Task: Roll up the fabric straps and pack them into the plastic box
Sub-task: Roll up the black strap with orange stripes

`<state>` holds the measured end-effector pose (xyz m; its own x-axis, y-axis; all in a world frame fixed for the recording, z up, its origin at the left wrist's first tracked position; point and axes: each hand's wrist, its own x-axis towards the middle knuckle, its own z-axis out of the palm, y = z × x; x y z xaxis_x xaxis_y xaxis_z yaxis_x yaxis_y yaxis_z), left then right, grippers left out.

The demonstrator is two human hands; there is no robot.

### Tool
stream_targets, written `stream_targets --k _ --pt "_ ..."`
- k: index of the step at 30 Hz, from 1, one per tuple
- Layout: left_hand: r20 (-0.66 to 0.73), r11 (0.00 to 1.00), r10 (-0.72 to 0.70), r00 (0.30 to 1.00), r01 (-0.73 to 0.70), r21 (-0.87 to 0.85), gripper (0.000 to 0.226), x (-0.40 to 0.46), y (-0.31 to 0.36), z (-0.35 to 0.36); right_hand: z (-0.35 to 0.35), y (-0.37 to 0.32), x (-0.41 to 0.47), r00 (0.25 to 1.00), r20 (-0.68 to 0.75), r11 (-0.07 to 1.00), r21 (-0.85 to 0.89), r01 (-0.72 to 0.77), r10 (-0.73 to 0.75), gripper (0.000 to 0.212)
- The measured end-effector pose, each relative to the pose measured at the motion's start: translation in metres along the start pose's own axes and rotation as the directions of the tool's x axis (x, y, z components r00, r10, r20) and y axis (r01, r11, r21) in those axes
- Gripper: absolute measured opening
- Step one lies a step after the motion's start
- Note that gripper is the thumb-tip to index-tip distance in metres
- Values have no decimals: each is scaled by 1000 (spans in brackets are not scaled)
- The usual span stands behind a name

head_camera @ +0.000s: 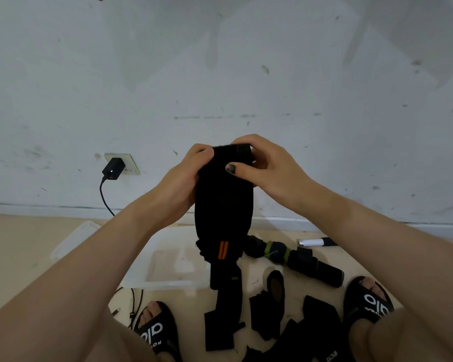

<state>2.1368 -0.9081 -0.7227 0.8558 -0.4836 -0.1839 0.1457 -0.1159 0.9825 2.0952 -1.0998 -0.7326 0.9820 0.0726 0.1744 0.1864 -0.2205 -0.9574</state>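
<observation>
At the centre of the frame both hands clasp the top end of a black fabric strap. The fingers of the left hand curl round its left edge, thumb up near the top corner; the fingers of the right hand arch over the upper edge from the right, with the thumb pressed flat across the strap's front face. The top edge lies between the two thumbs and the fingers behind it, so the grip looks set to turn that end over and start a roll. Holding it high probably lets the rest hang straight and free of twists.

Below the hands the strap drops to an orange-striped tag, and its tail trails down to the floor in the lower middle of the frame. Just left of that tail sits the plastic box, clear, open and seemingly holding nothing yet, with what may be its lid lying further left. Keeping the box near suits dropping each roll straight in.

More black straps lie loose on the floor at lower right, between two sandalled feet, and a rolled bundle lies just above them. A charger is plugged into the wall at centre left.
</observation>
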Motion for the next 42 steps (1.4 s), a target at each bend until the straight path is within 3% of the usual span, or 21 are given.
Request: stream_targets --k 2,5,7,11,16,20,24,27,32,35,42 --pt "-14 999 17 1000 -18 -46 22 0 0 0 0 -1 -1 999 19 999 15 -33 32 22" --pt "-13 997 37 999 -38 -72 18 0 -1 -1 2 -5 -2 977 96 962 181 -205 190 27" --pt "-17 996 60 998 -61 -71 15 1 -1 0 4 -7 -2 955 113 941 169 -292 276 33" --pt "-44 994 110 993 -110 1 20 1 -1 2 11 -11 -4 964 55 965 3 -262 262 39" --pt "-20 993 112 994 -112 -28 34 1 -4 4 10 -10 -3 980 -2 978 66 -199 200 25" --pt "46 996 44 998 -47 71 50 6 -9 1 5 -7 -4 993 0 990 73 -122 122 22" --pt "21 998 5 1000 -6 68 63 6 -8 -1 2 -5 -4 997 -1 994 77 -77 78 19" --pt "-51 1000 24 998 -24 -3 54 5 -6 0 1 -4 -3 998 27 995 82 -61 59 20" --pt "-73 996 69 995 -73 -56 35 4 -5 1 0 -5 -3 952 152 935 201 -293 266 38" --pt "-86 992 118 989 -121 -29 33 3 -6 1 4 -5 -4 937 198 930 174 -324 289 37" --pt "-66 993 117 991 -116 18 42 4 -8 6 5 -4 1 965 30 943 206 -261 260 38"
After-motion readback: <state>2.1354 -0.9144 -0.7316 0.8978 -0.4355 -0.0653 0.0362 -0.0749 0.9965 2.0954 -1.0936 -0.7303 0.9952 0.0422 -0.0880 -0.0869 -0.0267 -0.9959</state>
